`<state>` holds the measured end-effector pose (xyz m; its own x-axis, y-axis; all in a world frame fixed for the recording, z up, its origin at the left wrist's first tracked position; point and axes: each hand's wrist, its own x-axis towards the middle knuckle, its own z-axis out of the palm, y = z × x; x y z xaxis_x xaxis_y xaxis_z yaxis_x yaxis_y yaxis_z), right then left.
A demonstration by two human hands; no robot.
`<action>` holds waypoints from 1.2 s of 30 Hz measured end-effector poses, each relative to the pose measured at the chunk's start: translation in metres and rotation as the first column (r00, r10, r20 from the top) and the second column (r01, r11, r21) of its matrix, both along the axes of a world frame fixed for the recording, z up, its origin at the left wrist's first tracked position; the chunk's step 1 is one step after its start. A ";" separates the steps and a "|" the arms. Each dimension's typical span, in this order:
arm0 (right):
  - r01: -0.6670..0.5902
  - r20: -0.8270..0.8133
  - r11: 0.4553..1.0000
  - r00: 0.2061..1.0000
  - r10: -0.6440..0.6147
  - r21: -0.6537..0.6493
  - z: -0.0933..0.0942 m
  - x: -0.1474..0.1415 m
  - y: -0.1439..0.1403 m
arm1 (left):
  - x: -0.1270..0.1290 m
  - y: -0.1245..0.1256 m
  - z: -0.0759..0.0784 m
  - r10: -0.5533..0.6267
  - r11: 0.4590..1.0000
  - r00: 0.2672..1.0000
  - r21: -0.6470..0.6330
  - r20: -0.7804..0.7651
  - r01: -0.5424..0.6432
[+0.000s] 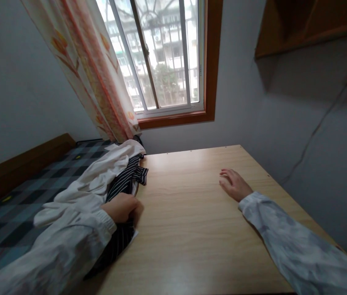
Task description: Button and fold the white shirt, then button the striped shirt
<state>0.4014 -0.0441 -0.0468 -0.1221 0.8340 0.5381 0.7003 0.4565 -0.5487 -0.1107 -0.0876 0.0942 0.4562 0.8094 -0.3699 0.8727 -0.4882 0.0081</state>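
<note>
My left hand (123, 207) is over the table's left edge, its fingers curled down and slightly blurred. Under and around it lies a black garment with thin white stripes (124, 180); whether the fingers pinch this cloth is hidden. A crumpled white garment (99, 174) lies against the striped one, on the bed side. My right hand (235, 184) hovers over or rests on the right part of the wooden table (179, 221), holding nothing, with its fingers loosely bent and apart.
A bed with a dark checked cover (22, 200) adjoins the table on the left. Behind are a floral curtain (96, 69) and a window (164, 61). A wooden wall shelf (308, 32) hangs at upper right, and a cable (314, 129) runs down the right wall.
</note>
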 end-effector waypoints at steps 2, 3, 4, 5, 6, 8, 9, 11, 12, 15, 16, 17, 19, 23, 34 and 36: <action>-0.014 0.033 1.000 0.999 0.014 0.025 0.000 -0.001 0.000 | 0.000 -0.005 0.005 -0.001 1.000 0.997 -0.015 -0.078 0.000; -0.020 0.051 0.999 0.999 0.018 0.042 -0.001 -0.002 0.000 | 0.006 -0.006 0.008 -0.014 1.000 0.993 -0.013 -0.118 0.012; -0.024 0.070 0.998 0.997 0.020 0.057 -0.001 -0.003 -0.001 | 0.017 -0.005 0.010 -0.023 1.000 0.991 0.011 -0.132 0.024; -0.028 0.090 0.997 0.996 0.022 0.070 -0.001 -0.005 -0.001 | 0.031 -0.002 0.012 -0.028 0.998 0.990 0.048 -0.137 0.035; -0.030 0.111 0.996 0.994 0.021 0.080 -0.002 -0.007 -0.002 | 0.048 0.003 0.012 -0.022 0.993 0.992 0.112 -0.122 0.036; -0.039 0.163 0.995 0.986 0.023 0.091 -0.002 -0.011 -0.003 | 0.086 0.016 0.006 -0.054 0.966 0.998 0.254 -0.009 0.055; -0.045 0.198 0.995 0.980 0.027 0.089 -0.002 -0.013 -0.004 | 0.104 0.023 -0.001 -0.080 0.942 0.992 0.331 0.094 0.045; -0.053 0.279 0.996 0.960 0.031 0.070 -0.001 -0.019 -0.006 | 0.136 0.036 -0.020 -0.117 0.891 0.949 0.453 0.293 -0.030; -0.048 0.318 0.998 0.948 0.029 0.051 0.000 -0.022 -0.007 | 0.147 0.040 -0.031 -0.130 0.868 0.923 0.492 0.362 -0.071; -0.007 0.380 1.000 0.925 0.006 0.000 0.003 -0.033 -0.007 | 0.161 0.047 -0.067 -0.151 0.833 0.881 0.537 0.448 -0.130; 0.002 0.383 1.000 0.924 0.000 -0.004 0.005 -0.036 -0.007 | 0.159 0.047 -0.076 -0.166 0.839 0.880 0.533 0.445 -0.111; 0.003 0.382 1.000 0.924 -0.002 -0.002 0.006 -0.040 -0.006 | 0.156 0.047 -0.084 -0.177 0.851 0.882 0.517 0.437 -0.086; -0.007 0.386 1.000 0.923 0.005 0.002 0.010 -0.046 -0.006 | 0.146 0.048 -0.094 -0.160 0.879 0.891 0.472 0.424 -0.067; 0.047 0.457 0.988 0.889 0.027 -0.149 0.015 -0.057 -0.004 | 0.135 0.051 -0.099 -0.121 0.914 0.909 0.402 0.399 -0.054; 0.092 0.511 0.948 0.856 0.081 -0.304 0.023 -0.092 -0.001 | 0.141 0.053 -0.097 -0.131 0.926 0.925 0.378 0.357 -0.015; 0.085 0.510 0.948 0.855 0.088 -0.307 0.023 -0.092 -0.001 | 0.141 0.052 -0.097 -0.135 0.925 0.923 0.379 0.360 -0.013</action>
<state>0.3096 -0.0448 -0.0237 -0.3085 0.9444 0.1142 0.9182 0.3270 -0.2235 0.0300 -0.0351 -0.0032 0.5530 0.8186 0.1553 0.8088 -0.5722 0.1361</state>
